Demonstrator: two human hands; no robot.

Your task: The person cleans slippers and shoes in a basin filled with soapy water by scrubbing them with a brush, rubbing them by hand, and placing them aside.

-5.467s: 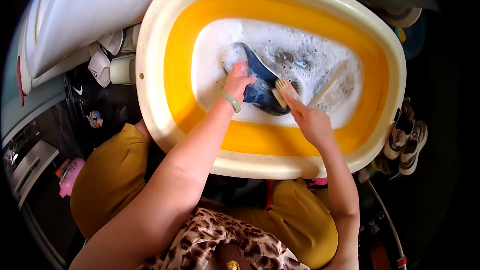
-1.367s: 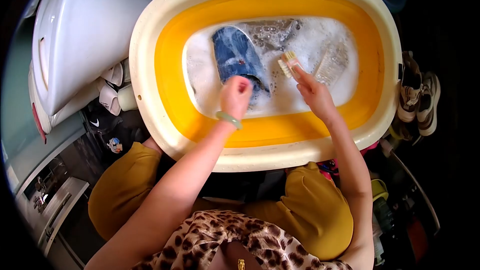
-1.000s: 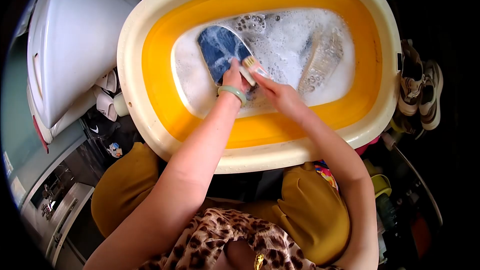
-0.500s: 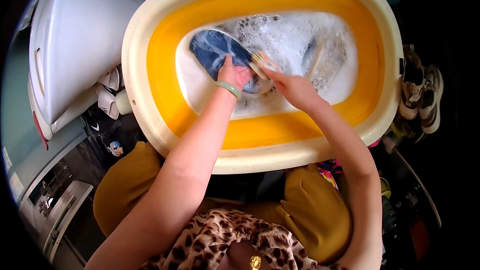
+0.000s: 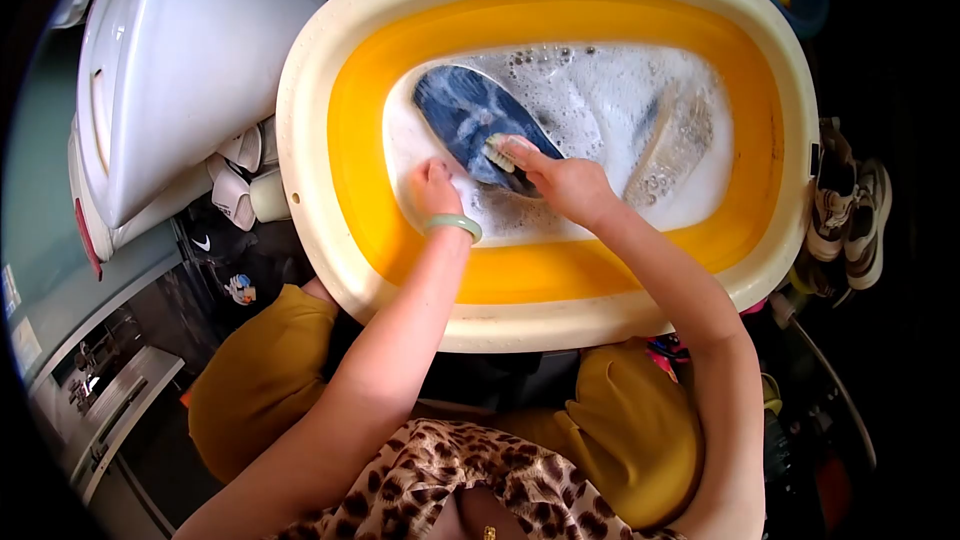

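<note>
A dark blue shoe or slipper (image 5: 465,110) with a pale edge lies in the soapy water of a cream and yellow tub (image 5: 355,155). My right hand (image 5: 565,180) grips a small brush (image 5: 498,153) and presses its bristles on the near part of the blue item. My left hand (image 5: 436,190), with a green bangle on the wrist, is just left of the blue item, apart from it; its fingers are curled in and blurred, and I cannot make out anything in them. A second pale-soled item (image 5: 665,145) lies in the foam on the right.
Sneakers (image 5: 850,210) stand right of the tub. A white basin (image 5: 190,70) is at the upper left, with white slippers (image 5: 230,190) below it. A black cap (image 5: 215,240) lies near the tub's left side. My knees are against the near rim.
My left hand has let go of the blue item and moved left. The brush in my right hand has moved from the item's right edge onto its surface. The view has shifted slightly.
</note>
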